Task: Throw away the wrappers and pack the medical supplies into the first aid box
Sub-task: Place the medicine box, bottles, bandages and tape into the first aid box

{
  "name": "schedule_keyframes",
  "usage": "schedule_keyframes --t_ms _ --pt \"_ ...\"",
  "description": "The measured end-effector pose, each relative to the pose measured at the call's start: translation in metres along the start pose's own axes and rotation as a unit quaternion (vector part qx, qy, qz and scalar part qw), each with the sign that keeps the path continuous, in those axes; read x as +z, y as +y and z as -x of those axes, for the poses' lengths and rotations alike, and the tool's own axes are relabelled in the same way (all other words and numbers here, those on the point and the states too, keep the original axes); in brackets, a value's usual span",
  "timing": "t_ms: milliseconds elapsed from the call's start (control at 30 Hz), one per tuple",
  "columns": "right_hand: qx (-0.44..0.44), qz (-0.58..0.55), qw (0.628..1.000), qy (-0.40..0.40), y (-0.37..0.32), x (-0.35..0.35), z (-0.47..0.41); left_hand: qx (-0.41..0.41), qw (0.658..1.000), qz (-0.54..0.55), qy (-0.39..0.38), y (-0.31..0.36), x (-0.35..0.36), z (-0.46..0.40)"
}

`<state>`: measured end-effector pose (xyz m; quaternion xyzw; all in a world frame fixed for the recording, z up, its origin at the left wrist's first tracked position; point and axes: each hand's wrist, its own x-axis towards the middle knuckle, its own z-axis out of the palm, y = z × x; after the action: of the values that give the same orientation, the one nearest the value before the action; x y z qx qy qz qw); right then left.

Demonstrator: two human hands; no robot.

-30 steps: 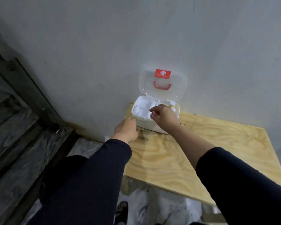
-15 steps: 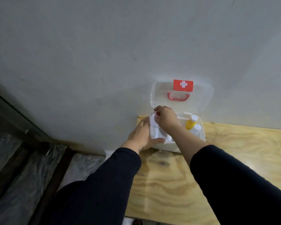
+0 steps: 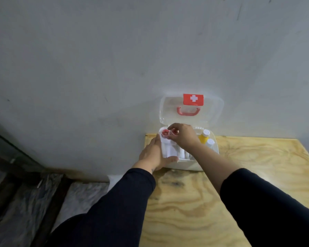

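Observation:
A white first aid box (image 3: 186, 165) stands open at the far left corner of a plywood table, its clear lid (image 3: 212, 111) with a red cross label and red handle leaning on the wall. My left hand (image 3: 154, 154) presses flat against the box's left side, thumb along the front. My right hand (image 3: 183, 135) hovers over the back left compartment, fingers pinched on a small red-and-white tape roll (image 3: 173, 134). A second red-cored roll (image 3: 164, 134) lies in that corner. A yellow bottle (image 3: 203, 137) and a white bottle (image 3: 210, 143) stand at the right end.
The plywood table (image 3: 239, 184) butts against a grey wall (image 3: 114, 59). To the left, below the table's edge, lie a marbled floor (image 3: 25, 202) and a dark frame (image 3: 11, 154).
The view has tilted up and closed in on the box. My right hand has shifted slightly right over the box's back left corner, where a red-cored roll now shows. My left hand stays on the box's side.

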<state>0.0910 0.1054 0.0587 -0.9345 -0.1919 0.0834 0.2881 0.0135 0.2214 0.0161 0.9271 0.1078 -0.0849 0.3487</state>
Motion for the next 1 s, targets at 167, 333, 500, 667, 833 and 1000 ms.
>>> schedule_keyframes --t_ms 167,333,500,667,833,1000 --pt "-0.018 0.060 0.998 -0.010 0.004 0.005 0.011 -0.006 1.000 -0.025 -0.011 -0.004 0.001 -0.003" --pt "0.002 0.093 0.996 0.003 -0.003 0.010 0.009 0.008 1.000 -0.008 -0.005 -0.004 0.001 -0.002" --pt "0.011 0.105 0.994 0.014 -0.002 0.015 0.003 0.009 1.000 -0.003 -0.001 -0.004 0.002 0.000" --pt "0.024 0.083 0.996 0.019 -0.001 0.012 0.003 0.010 1.000 -0.010 0.001 -0.003 0.000 -0.001" --pt "0.011 0.056 0.997 0.049 0.004 0.001 0.014 0.007 0.999 -0.030 0.008 -0.001 0.001 0.000" --pt "-0.055 0.135 0.955 0.259 0.007 -0.031 0.024 -0.019 1.000 -0.019 -0.003 0.003 0.000 0.002"
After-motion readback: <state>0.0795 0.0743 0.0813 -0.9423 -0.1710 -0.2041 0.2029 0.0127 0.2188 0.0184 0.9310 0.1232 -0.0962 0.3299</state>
